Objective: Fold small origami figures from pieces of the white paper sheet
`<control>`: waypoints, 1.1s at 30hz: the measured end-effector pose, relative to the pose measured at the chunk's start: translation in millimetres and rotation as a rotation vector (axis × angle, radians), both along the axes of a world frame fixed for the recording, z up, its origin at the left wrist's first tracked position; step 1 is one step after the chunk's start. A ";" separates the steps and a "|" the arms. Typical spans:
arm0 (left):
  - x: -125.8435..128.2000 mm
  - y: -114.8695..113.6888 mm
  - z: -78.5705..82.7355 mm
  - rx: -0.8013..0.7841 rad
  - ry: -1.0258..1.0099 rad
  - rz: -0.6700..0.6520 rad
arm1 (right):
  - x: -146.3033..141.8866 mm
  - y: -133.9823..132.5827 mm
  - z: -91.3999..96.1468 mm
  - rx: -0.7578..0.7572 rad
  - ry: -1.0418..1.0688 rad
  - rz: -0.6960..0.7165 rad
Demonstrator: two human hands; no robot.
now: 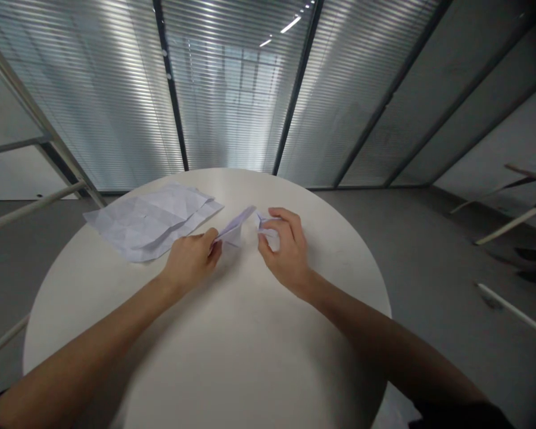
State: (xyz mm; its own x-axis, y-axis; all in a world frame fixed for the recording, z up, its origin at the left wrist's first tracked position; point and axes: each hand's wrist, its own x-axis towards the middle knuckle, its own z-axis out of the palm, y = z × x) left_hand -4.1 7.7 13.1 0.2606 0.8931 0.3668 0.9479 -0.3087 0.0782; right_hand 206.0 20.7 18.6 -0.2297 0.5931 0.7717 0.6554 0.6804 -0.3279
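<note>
Two bare hands at work with white paper over a round white table, as seen from within the room. Near the centre of the frame, the left hand has its thumb and fingers clamped on the near end of a narrow, folded white paper piece; the free end of this piece slants away toward the upper right. Just beside it, to the right of centre, the right hand is curved, with thumb and fingertips pinching a smaller folded white paper part, largely covered by the fingers. A narrow strip of bare tabletop shows between the two; I cannot tell whether they join out of sight.

Left of centre, a broad, crumpled-looking white paper sheet with many crease lines lies on the table, near the left hand; whether it is one layer or several is unclear. Both forearms enter from the lower corners, where dark sleeves show. Behind, across the top of the frame, hang pale slatted blinds between dark uprights. Grey floor surrounds the table, with pale slender furniture legs at the right edge.
</note>
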 end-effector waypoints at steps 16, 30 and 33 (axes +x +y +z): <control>9.5 -10.8 -15.9 -0.287 -1.018 -0.198 | -45.0 -9.8 -28.7 -0.724 0.437 0.450; 11.2 -13.5 -11.5 -0.061 -0.657 -0.277 | -52.0 -12.3 -24.8 -0.652 0.426 0.319; 11.8 -12.9 -12.1 -0.032 -0.656 -0.307 | -51.1 -11.9 -23.6 -0.618 0.411 0.284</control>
State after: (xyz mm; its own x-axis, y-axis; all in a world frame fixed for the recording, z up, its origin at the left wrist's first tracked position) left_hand 7.7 -5.1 1.0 0.2365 0.8278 0.5087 0.5738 -0.5415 0.6144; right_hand 155.0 8.8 -5.0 -0.2042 0.9033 0.3772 0.2284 0.4187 -0.8789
